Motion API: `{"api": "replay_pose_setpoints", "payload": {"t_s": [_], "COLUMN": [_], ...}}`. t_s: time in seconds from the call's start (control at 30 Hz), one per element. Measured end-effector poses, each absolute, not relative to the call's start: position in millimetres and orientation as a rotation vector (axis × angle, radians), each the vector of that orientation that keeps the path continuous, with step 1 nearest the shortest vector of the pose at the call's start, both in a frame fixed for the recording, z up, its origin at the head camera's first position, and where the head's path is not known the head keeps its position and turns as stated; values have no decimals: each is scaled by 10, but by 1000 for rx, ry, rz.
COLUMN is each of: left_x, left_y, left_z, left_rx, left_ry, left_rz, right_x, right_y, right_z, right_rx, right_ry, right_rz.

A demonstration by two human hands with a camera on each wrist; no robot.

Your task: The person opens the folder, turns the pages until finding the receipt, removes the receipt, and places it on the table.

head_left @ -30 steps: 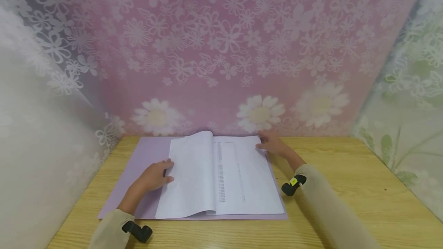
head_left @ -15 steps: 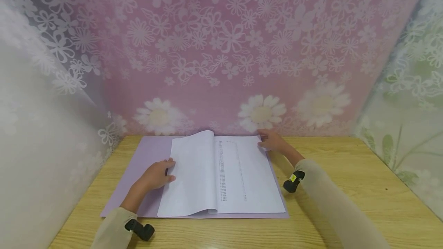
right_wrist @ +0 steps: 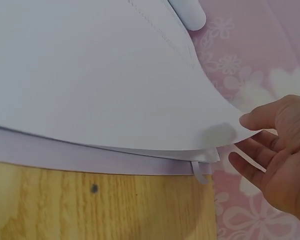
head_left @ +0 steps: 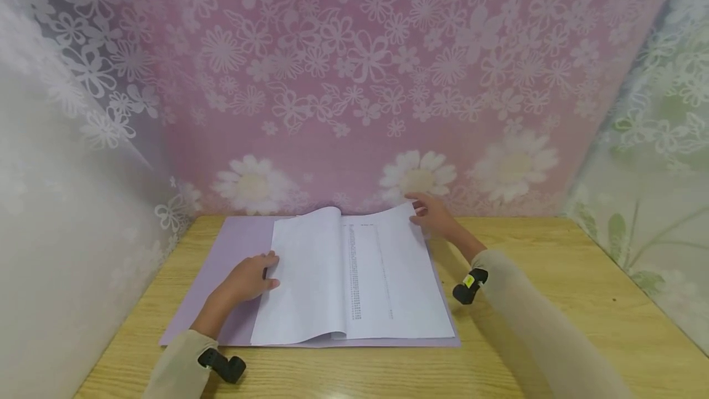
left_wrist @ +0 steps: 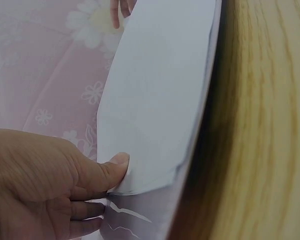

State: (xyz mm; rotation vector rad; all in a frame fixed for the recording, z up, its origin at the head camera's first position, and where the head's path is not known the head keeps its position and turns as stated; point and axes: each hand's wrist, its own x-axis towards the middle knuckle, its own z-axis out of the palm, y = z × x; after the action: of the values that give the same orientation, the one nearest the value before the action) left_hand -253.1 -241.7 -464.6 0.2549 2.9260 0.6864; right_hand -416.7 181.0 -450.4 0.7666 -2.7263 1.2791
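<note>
A light purple folder (head_left: 229, 245) lies spread on the table with white printed sheets on it. My left hand (head_left: 249, 279) pinches the outer edge of the turned-over left pages (head_left: 304, 282), thumb on top and fingers beneath, as the left wrist view shows. At the far right corner, my right hand (head_left: 437, 217) pinches the top printed sheet (head_left: 399, 282) between thumb and fingers. That corner is lifted and bends upward. In the right wrist view more sheets (right_wrist: 190, 156) lie under the raised one (right_wrist: 115, 100), with a thin pale ribbon (right_wrist: 200, 172) hanging out at their corner.
The wooden table (head_left: 543, 276) runs out to both sides and in front of the folder. Close behind its far edge hangs a pink flowered curtain (head_left: 354, 159); pale flowered cloth (head_left: 66, 233) hangs at left and right.
My right hand has risen slightly, lifting the far right corner of the top sheet that lay flatter before. My left hand has kept its hold on the left pages.
</note>
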Motion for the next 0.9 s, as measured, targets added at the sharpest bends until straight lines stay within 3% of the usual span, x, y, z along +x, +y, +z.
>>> {"api": "replay_pose_setpoints", "payload": {"t_s": [0.63,0.9], "left_x": [-2541,-2520], "left_y": [-2438,-2448], "left_z": [-4652,-4651], "left_rx": [253,327], "left_ry": [2925,2942], "left_rz": [689,700], "right_x": [-3776,-3608], "right_y": [2002,1993], "right_z": [-4343,-4365], "right_rx": [907,1043], "right_ry": [-2850,-2907], "right_rz": [1716,1665]}}
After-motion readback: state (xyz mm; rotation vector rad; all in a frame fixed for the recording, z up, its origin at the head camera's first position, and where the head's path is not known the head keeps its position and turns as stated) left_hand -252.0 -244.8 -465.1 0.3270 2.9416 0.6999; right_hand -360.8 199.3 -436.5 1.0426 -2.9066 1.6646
